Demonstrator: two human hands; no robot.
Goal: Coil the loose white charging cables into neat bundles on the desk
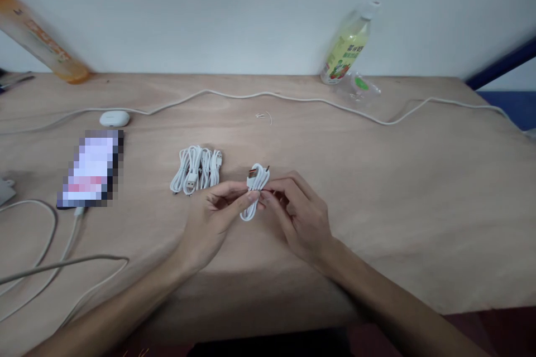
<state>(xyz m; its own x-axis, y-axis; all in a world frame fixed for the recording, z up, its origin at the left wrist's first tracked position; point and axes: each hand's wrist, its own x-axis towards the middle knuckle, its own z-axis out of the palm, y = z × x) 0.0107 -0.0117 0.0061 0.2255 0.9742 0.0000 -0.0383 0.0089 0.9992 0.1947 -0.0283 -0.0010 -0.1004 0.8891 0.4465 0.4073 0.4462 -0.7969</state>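
Observation:
A white USB cable (250,211), coiled into a small bundle, is held up between my two hands near the middle of the table. My left hand (215,215) pinches the bundle's middle between thumb and fingers. From the other side, my right hand (299,212) has its thumb and forefinger closed at the same spot; a thin tie may be there, but it is too small to make out. The USB plug shows at the top of the coil. Just beyond my left hand, several coiled white cables (195,170) lie side by side on the wooden table (402,195).
At left are a plugged-in phone (92,164), a white earbud case (114,118) and loose cords (54,223). A long white cable (293,99) crosses the back. Bottles (347,47) stand by the wall, one beside crumpled clear plastic (362,89). Small white ties (264,117) lie mid-table.

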